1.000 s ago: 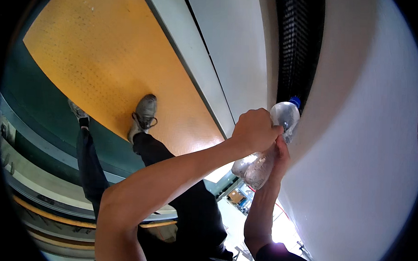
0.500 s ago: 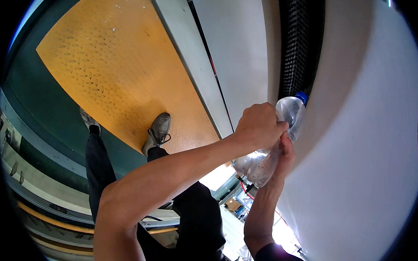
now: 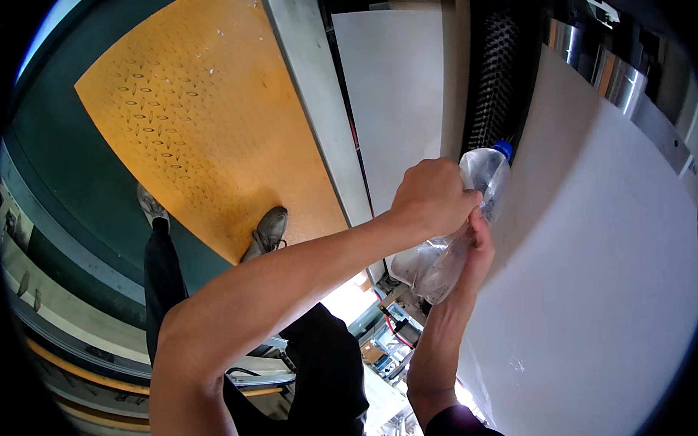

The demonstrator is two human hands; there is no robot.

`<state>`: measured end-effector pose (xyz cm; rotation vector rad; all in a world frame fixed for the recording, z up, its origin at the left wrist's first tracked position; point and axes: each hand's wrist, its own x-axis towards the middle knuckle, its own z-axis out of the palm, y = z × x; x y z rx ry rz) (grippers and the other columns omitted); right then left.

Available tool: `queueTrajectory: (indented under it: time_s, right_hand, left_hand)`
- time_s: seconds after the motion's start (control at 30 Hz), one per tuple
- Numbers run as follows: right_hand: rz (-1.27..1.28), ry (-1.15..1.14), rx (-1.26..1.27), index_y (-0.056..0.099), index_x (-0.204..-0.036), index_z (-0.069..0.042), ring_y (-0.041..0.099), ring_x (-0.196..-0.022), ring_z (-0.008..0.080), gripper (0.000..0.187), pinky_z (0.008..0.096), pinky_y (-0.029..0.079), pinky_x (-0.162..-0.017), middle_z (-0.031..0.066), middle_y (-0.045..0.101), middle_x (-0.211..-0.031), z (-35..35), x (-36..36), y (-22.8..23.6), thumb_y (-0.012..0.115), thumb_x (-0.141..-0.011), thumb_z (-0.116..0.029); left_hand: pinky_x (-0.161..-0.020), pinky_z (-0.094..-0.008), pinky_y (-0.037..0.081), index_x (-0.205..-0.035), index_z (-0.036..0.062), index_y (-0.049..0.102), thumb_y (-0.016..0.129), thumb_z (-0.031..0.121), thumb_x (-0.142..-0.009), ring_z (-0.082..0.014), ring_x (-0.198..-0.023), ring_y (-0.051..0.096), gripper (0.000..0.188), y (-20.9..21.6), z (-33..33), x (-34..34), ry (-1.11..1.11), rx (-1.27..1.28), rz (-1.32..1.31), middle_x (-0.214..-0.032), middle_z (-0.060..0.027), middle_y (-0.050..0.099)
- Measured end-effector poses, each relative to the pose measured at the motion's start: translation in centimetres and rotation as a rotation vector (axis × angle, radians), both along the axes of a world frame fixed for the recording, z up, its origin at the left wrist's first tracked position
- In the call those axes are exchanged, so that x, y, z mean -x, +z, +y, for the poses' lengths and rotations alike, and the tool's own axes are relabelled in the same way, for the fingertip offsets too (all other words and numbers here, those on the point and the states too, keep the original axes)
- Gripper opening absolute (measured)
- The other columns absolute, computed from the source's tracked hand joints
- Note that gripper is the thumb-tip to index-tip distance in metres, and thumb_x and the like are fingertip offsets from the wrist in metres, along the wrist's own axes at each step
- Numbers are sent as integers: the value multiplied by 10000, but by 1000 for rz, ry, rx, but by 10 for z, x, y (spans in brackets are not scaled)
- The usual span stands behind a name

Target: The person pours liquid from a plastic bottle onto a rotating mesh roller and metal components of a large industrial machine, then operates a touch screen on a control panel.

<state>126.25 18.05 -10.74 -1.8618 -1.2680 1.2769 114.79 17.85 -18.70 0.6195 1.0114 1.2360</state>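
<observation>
A clear, crumpled plastic bottle [image 3: 485,170] with a blue cap [image 3: 503,149] is held slanted, its capped end pointing up and away from me. My left hand [image 3: 434,196] is closed in a fist against the bottle's middle, knuckles up; its fingertips are hidden. On the other side my right hand [image 3: 477,249] is wrapped round the lower part, its fingers meeting the left hand at the middle. The crinkled base [image 3: 432,271] shows between my forearms. I cannot make out any liquid inside.
A large white sheet-like surface [image 3: 593,280] curves down at the right, below shiny metal rollers [image 3: 623,81]. A black textured roller or belt [image 3: 496,77] runs just beyond the bottle. To the left, my shoe [image 3: 268,232] rests on a yellow tread plate [image 3: 214,129] beside a grey rail [image 3: 311,101].
The view has shifted, bringing metal rollers into sight at the upper right. Both hands keep their hold, and the bottle sits slightly higher in the picture.
</observation>
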Motion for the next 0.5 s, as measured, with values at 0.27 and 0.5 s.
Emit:
queueTrajectory:
  time_s: [0.27,0.5]
  right_hand:
    - [-11,0,-44,577,-972,-27,571,-804,151,231,274,438,-722,52,600,-883,15,41,-4,541,-859,-225]
    - [0,14,-29,581,-907,-44,562,-760,143,183,266,436,-688,40,595,-842,31,50,-5,548,-853,-215]
  left_hand:
    - [-618,-373,481,-666,2,672,633,300,-776,-292,-598,616,319,-3,14,30,53,18,-11,-589,-150,620]
    - [-634,-376,479,-666,14,674,628,299,-778,-287,-619,618,310,-2,23,44,76,21,37,-611,-149,626]
